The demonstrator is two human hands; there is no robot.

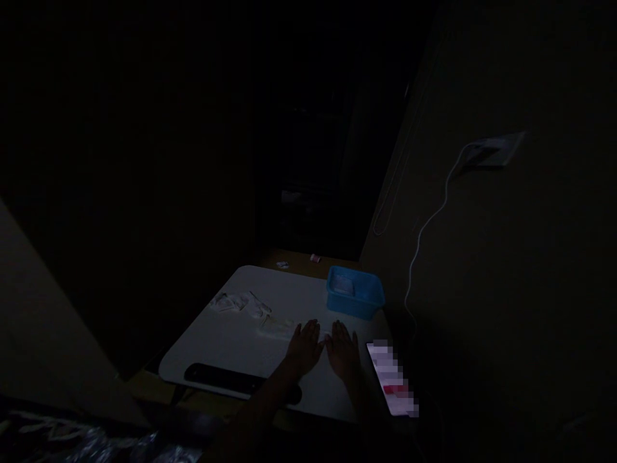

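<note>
A pale, thin strip (277, 332) lies on the white table (216, 347), faintly yellowish in places, its edges blurred in the gloom. It extends toward ten o'clock from the left hand (303, 346) and right hand (342, 352), both palm-down, fingers outstretched, mostly close together. Crumpled whitish cloth (254, 305) lies beyond, also at ten; a blue basket (349, 305) at one.

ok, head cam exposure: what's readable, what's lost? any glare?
Head view: badly underexposed, background near black; white tabletop and blue basket dim but readable; left hand and right hand mostly dark, fingers outlined, fine detail lost; pale strip near the fingertips barely separates from the tabletop; phone brightest, its screen blocked by mosaic; no strong glare.
</note>
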